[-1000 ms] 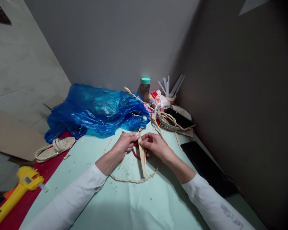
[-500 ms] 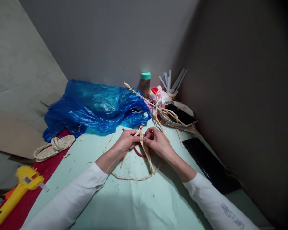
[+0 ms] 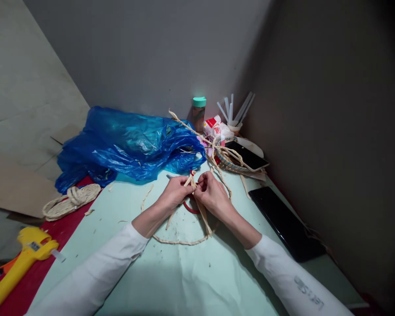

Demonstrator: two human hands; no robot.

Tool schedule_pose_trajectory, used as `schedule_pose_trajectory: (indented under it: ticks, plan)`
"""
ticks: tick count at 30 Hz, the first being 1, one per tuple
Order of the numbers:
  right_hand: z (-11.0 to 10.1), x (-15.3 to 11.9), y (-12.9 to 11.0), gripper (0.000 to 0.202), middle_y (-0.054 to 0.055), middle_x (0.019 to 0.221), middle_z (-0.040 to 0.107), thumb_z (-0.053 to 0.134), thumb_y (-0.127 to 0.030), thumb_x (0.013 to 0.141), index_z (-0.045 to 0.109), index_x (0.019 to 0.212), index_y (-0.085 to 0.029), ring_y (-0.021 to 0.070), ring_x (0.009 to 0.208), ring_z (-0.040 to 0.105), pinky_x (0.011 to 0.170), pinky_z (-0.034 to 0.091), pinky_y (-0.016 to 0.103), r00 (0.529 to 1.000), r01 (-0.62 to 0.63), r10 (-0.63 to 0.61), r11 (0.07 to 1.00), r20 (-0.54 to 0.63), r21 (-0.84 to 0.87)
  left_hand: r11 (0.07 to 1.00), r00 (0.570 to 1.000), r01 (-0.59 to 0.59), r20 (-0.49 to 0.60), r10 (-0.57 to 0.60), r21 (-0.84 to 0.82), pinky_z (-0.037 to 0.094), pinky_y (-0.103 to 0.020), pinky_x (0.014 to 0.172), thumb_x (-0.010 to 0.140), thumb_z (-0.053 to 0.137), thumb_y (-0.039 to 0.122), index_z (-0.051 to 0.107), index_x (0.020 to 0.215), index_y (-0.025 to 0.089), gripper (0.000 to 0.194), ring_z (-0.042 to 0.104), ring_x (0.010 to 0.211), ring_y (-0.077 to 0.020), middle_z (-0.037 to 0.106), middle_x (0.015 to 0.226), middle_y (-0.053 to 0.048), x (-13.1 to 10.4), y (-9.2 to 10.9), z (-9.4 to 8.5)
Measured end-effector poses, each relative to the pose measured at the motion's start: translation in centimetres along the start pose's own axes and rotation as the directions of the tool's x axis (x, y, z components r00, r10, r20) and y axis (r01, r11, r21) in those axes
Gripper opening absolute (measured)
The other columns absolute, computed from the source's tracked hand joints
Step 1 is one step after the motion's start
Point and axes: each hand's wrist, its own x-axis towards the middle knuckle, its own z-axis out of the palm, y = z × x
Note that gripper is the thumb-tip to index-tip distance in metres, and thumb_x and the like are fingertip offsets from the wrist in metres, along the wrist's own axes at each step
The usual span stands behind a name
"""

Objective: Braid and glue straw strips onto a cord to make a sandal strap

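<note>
Pale dried-fibre strands [image 3: 202, 215], bound in red at the top, fan downward between my two hands. My left hand [image 3: 175, 192] pinches them from the left, thumb on top. From the right, my right hand [image 3: 212, 191] closes thumb and fingers on the same strands, just under the red binding [image 3: 192, 173]. The exact fingertip contact is partly hidden. Beneath the hands lies a red ring [image 3: 191, 208], partly covered. A thin braided fibre cord [image 3: 181, 242] curves over the pale green table covering [image 3: 145, 281] around them.
A blue plastic bag [image 3: 128, 147] lies behind my left hand. A yellow glue gun [image 3: 23, 259] and a coiled cord [image 3: 71, 202] sit at the left. On the right are a black tablet-like device [image 3: 286, 224], a phone [image 3: 248, 156] and a green-lidded jar [image 3: 198, 114] near the wall.
My right hand has shifted slightly left, closer to my left hand, and its fingers sit nearer the strands' upper part. The camera view has moved a little.
</note>
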Motion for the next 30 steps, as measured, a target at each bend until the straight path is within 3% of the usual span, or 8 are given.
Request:
schedule_pose_trajectory:
  ticks: [11,18,24,27,30]
  plan:
    - [0.0,-0.4,-0.3,0.017,-0.004,0.067,0.052,0.05,-0.018,0.075,0.041,0.088,-0.024,0.0171,0.06,0.049,0.058,0.03,0.027,0.998,0.062,-0.063,0.997,-0.021,-0.037,0.999,0.999,0.002,0.052,-0.005,0.052,0.015,-0.019,0.035,0.063,0.058,0.008,0.061,0.072,0.011,0.009,0.028,0.033,-0.0026,0.046,0.048,0.006,0.6,-0.9,-0.4]
    - [-1.6,0.5,0.7,0.016,-0.003,0.07,0.055,0.053,-0.022,0.074,0.042,0.085,-0.024,0.0164,0.061,0.05,0.057,0.032,0.027,0.997,-0.023,0.028,0.997,-0.067,0.068,0.999,0.996,0.037,0.083,-0.041,0.04,0.012,-0.02,0.035,0.066,0.062,0.008,0.066,0.084,0.007,0.019,0.025,0.033,-0.0019,0.047,0.048,0.005,0.5,-0.4,-0.7]
    - [-2.5,1.1,1.5,0.017,-0.005,0.058,0.053,0.047,-0.03,0.077,0.042,0.091,-0.022,0.012,0.045,0.046,0.043,0.035,0.023,0.982,-0.172,0.139,0.939,0.128,0.297,0.999,0.994,0.045,0.1,-0.048,0.025,0.011,-0.019,0.036,0.063,0.067,0.01,0.068,0.093,0.005,0.03,0.026,0.035,-0.0013,0.05,0.051,0.004,0.7,-0.2,-1.2]
    - [-3.1,1.2,1.8,0.025,-0.005,0.055,0.051,0.054,-0.037,0.077,0.053,0.092,-0.017,0.011,0.045,0.046,0.043,0.032,0.022,0.97,-0.18,0.111,0.929,0.218,0.325,0.999,0.993,0.046,0.109,-0.048,0.024,0.01,-0.019,0.036,0.063,0.068,0.011,0.069,0.092,0.005,0.029,0.025,0.035,-0.001,0.047,0.05,0.005,0.7,-0.3,-1.5]
    - [-3.8,1.6,2.3,0.028,-0.002,0.057,0.053,0.063,-0.042,0.073,0.062,0.077,-0.015,0.0105,0.05,0.045,0.047,0.031,0.023,0.961,-0.13,0.044,0.943,0.274,0.307,0.998,0.992,0.052,0.115,-0.055,0.023,0.009,-0.019,0.037,0.062,0.068,0.01,0.069,0.089,0.005,0.027,0.024,0.035,-0.0004,0.048,0.052,0.004,0.8,-0.3,-1.6]
